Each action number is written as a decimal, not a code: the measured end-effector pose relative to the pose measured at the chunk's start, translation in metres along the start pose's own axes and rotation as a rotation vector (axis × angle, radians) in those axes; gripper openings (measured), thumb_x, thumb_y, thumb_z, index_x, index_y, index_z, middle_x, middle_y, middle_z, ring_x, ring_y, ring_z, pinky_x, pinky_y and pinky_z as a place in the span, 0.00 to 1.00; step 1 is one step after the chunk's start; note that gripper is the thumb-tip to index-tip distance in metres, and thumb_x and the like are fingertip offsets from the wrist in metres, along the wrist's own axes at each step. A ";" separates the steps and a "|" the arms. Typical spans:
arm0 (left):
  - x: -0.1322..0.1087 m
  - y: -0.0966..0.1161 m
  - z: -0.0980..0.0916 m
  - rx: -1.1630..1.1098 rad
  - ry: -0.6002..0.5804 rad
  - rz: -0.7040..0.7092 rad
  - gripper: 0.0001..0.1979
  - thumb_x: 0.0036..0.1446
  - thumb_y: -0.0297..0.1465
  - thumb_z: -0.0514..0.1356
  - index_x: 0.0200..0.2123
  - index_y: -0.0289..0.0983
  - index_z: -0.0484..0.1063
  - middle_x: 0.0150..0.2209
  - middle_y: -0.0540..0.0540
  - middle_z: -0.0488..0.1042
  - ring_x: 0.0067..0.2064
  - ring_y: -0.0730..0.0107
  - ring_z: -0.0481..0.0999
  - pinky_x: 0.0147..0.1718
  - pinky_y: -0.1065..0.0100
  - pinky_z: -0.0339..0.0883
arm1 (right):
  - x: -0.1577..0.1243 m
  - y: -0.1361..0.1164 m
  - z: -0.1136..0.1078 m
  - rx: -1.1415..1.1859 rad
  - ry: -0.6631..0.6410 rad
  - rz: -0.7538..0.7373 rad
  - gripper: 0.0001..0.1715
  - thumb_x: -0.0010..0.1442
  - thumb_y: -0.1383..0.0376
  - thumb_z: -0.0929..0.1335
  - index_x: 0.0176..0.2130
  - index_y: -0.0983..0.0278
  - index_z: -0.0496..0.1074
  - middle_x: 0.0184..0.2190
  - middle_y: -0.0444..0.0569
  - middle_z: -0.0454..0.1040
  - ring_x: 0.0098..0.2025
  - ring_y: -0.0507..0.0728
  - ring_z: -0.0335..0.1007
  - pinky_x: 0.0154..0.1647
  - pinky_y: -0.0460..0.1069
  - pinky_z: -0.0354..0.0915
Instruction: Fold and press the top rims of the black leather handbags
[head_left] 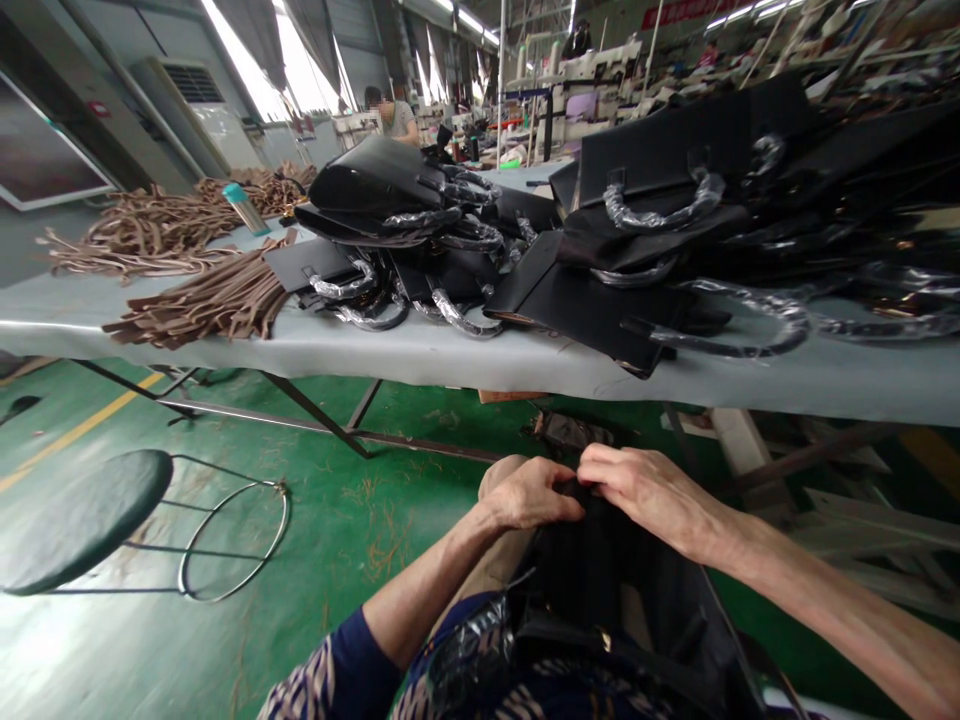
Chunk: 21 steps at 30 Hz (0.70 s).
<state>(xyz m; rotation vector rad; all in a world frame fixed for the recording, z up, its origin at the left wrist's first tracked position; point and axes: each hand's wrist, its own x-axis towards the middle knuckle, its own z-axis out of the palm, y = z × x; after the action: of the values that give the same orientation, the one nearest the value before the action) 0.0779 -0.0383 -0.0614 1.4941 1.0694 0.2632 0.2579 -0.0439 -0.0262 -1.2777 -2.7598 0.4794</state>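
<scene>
A black bag (637,590) lies across my lap, with a plastic-wrapped handle (474,640) near my waist. My left hand (534,492) is closed on the bag's far edge, its fingers curled over the dark material. Right beside it, my right hand (637,490) pinches the same edge with thumb and fingers together. The two hands almost touch. Whatever small part lies between the fingertips is hidden. Beyond my hands, black handbags (600,300) with plastic-wrapped handles are heaped on a long pale-covered table (420,362).
Bundles of brown strips (217,295) and a teal-capped bottle (246,208) lie on the table's left part. A round stool (90,520) is tipped over on the green floor at left. Metal table legs (322,415) stand in front. A person (397,120) sits far back.
</scene>
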 end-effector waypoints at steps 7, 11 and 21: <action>-0.002 0.007 -0.001 0.089 -0.024 0.062 0.20 0.35 0.44 0.66 0.22 0.34 0.65 0.19 0.57 0.55 0.22 0.81 0.52 0.20 0.73 0.41 | 0.002 0.002 0.004 -0.116 0.030 -0.071 0.12 0.57 0.72 0.60 0.32 0.61 0.71 0.33 0.44 0.70 0.31 0.51 0.67 0.30 0.46 0.59; 0.000 0.006 -0.002 0.158 -0.008 0.049 0.25 0.31 0.49 0.66 0.23 0.34 0.67 0.20 0.56 0.56 0.22 0.80 0.53 0.21 0.72 0.42 | 0.002 0.001 0.006 -0.077 0.061 -0.083 0.13 0.57 0.74 0.59 0.31 0.63 0.70 0.39 0.47 0.70 0.33 0.51 0.66 0.33 0.46 0.61; -0.001 0.006 0.003 0.451 0.090 0.162 0.20 0.42 0.46 0.61 0.33 0.37 0.73 0.24 0.52 0.68 0.26 0.73 0.65 0.23 0.74 0.52 | 0.003 -0.001 0.011 -0.026 0.043 0.034 0.12 0.57 0.77 0.58 0.32 0.65 0.65 0.31 0.48 0.69 0.33 0.53 0.65 0.33 0.47 0.60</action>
<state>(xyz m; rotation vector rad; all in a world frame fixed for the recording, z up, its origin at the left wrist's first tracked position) 0.0824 -0.0398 -0.0565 1.9933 1.1290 0.2113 0.2529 -0.0454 -0.0363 -1.3267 -2.7220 0.4145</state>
